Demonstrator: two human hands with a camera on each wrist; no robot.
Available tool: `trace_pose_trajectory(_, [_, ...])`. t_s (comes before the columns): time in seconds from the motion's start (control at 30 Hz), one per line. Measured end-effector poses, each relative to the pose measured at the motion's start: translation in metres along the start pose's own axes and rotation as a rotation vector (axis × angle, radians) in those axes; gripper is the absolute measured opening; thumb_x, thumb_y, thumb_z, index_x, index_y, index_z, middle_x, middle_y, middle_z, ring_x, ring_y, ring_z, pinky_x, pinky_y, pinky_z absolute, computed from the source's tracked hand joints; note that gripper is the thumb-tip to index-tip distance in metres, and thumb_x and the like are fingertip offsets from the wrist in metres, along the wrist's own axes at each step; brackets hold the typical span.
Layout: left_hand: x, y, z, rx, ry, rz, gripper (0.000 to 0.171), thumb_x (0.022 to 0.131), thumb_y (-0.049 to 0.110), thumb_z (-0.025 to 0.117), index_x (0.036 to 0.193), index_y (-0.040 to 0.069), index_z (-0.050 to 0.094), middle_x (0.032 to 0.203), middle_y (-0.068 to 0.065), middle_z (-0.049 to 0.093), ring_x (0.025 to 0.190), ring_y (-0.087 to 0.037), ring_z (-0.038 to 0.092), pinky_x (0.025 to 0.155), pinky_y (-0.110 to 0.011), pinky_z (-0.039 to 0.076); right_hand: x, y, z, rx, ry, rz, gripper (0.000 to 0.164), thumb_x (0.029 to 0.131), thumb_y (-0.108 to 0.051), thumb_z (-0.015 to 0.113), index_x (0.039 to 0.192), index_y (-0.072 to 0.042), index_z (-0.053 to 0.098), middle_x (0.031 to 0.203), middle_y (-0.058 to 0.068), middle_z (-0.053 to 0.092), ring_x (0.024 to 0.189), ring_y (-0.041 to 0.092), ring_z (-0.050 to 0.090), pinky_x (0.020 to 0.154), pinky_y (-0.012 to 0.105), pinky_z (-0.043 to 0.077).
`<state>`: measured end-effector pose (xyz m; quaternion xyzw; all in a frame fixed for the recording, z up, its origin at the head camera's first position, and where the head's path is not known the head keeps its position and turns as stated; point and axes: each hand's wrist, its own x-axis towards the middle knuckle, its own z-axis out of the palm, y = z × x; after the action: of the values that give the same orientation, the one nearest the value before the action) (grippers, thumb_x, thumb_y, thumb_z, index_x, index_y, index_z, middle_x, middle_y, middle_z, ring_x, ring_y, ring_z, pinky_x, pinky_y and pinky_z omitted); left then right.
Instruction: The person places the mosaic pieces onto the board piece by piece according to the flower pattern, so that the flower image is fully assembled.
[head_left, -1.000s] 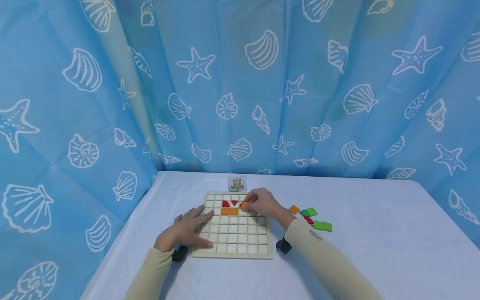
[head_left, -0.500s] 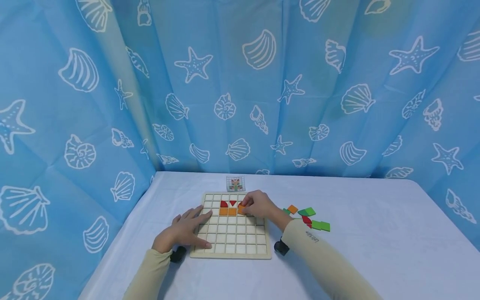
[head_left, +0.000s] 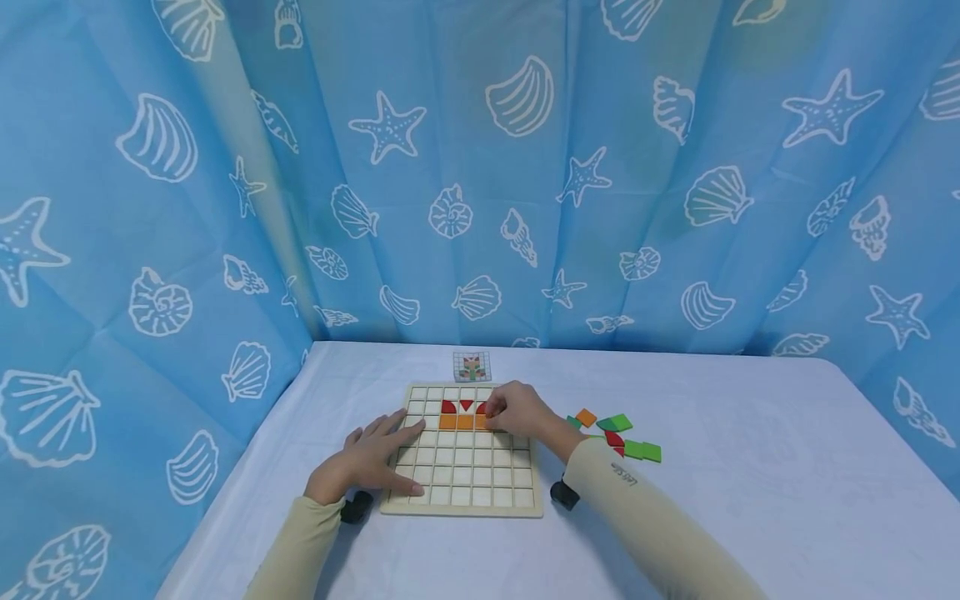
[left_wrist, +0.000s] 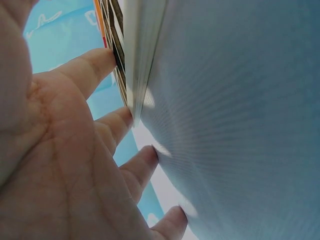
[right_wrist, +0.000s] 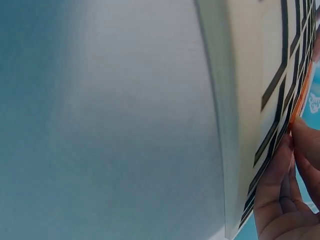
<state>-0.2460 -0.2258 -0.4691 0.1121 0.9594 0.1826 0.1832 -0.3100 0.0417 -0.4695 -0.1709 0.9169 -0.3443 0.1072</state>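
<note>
A wooden grid board [head_left: 472, 476] lies on the white table. My left hand [head_left: 367, 461] rests spread at its left edge, thumb and a finger on the board; in the left wrist view the other fingertips [left_wrist: 172, 220] touch the cloth. My right hand [head_left: 522, 411] pinches an orange square tile [head_left: 481, 422] at the right end of a row of orange tiles [head_left: 456, 422]. The right wrist view shows the thumb against orange edges [right_wrist: 298, 107]. Above the row sit a red quarter-round piece [head_left: 448, 407], a red triangle [head_left: 466, 405] and another red piece [head_left: 481, 408], partly hidden by fingers.
A small pattern card [head_left: 471, 367] lies behind the board. Loose tiles lie to the right, among them an orange square [head_left: 586, 417], green pieces [head_left: 642, 451] and a red piece [head_left: 613, 441]. A blue shell-print curtain [head_left: 465, 208] hangs behind the table.
My right hand has brought the orange tile down and toward me, from over the red piece into the cell at the end of the orange row. The left hand has stayed in place.
</note>
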Motion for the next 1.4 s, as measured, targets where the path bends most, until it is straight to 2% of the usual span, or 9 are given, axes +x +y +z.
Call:
trace_pose_trajectory(0.17, [-0.001,0.0,0.0,0.004,-0.005,-0.001,0.104,0.068,0.06,0.083,0.155,0.03,0.034,0.166,-0.008,0.016,0.152,-0.038,0.012,0.117,-0.068,0.007,-0.001,0.001,0.0,-0.026,0.001,-0.008,0.012,0.085,-0.014,0.078,0.075,-0.014,0.072,0.073,-0.004,0.066,0.07,0.011,0.057,0.066,0.027,0.05])
trace_pose_trajectory(0.47, [-0.001,0.0,0.0,0.01,0.001,0.014,0.104,0.068,0.06,0.084,0.154,0.03,0.035,0.166,-0.009,0.017,0.152,-0.039,0.013,0.116,-0.069,0.009,0.001,0.007,-0.003,0.068,-0.042,0.023,0.008,0.085,-0.017,0.078,0.085,-0.013,0.072,0.077,-0.001,0.065,0.073,0.013,0.055,0.068,0.026,0.049])
trace_pose_trajectory(0.6, [-0.001,0.001,-0.001,0.005,0.015,0.032,0.104,0.068,0.059,0.084,0.154,0.027,0.036,0.165,-0.011,0.019,0.151,-0.04,0.014,0.116,-0.07,0.009,0.001,0.009,-0.005,0.088,-0.024,0.012,0.008,0.085,-0.017,0.078,0.086,-0.013,0.072,0.077,-0.001,0.064,0.073,0.013,0.055,0.068,0.025,0.048])
trace_pose_trajectory(0.73, [-0.001,0.0,0.001,-0.005,-0.016,0.029,0.107,0.067,0.061,0.083,0.155,0.028,0.034,0.166,-0.011,0.016,0.152,-0.04,0.011,0.116,-0.07,0.006,-0.005,0.01,-0.008,0.106,-0.005,0.003,0.011,0.085,-0.017,0.078,0.091,-0.01,0.072,0.078,0.0,0.064,0.071,0.013,0.055,0.064,0.025,0.048])
trace_pose_trajectory(0.83, [-0.001,-0.001,0.002,-0.002,-0.025,0.018,0.107,0.066,0.063,0.082,0.155,0.03,0.033,0.166,-0.01,0.015,0.152,-0.04,0.011,0.116,-0.07,0.006,-0.008,0.01,-0.013,0.126,0.006,0.003,0.015,0.086,-0.017,0.077,0.096,-0.007,0.073,0.081,0.001,0.065,0.07,0.013,0.057,0.062,0.026,0.049])
trace_pose_trajectory(1.07, [0.001,0.0,-0.006,0.017,0.016,0.008,0.105,0.066,0.061,0.084,0.154,0.029,0.035,0.165,-0.01,0.019,0.151,-0.04,0.014,0.115,-0.071,0.01,-0.009,0.007,-0.039,0.149,0.049,0.024,0.025,0.087,-0.017,0.076,0.108,-0.004,0.071,0.09,0.004,0.066,0.078,0.015,0.06,0.067,0.029,0.052])
trace_pose_trajectory(1.23, [0.0,0.002,-0.008,0.012,0.016,-0.002,0.106,0.066,0.06,0.085,0.154,0.029,0.035,0.165,-0.01,0.019,0.151,-0.04,0.014,0.116,-0.071,0.009,-0.013,0.015,-0.052,0.132,0.07,0.021,0.03,0.087,-0.016,0.075,0.113,-0.001,0.068,0.091,0.005,0.067,0.078,0.016,0.062,0.067,0.029,0.053])
trace_pose_trajectory(1.4, [0.0,0.0,0.0,0.0,0.01,0.004,0.106,0.065,0.059,0.085,0.154,0.028,0.036,0.165,-0.011,0.02,0.151,-0.041,0.015,0.115,-0.07,0.01,-0.018,0.03,-0.055,0.127,0.092,0.102,0.035,0.087,-0.018,0.076,0.117,-0.003,0.066,0.093,0.006,0.066,0.076,0.019,0.063,0.068,0.03,0.056])
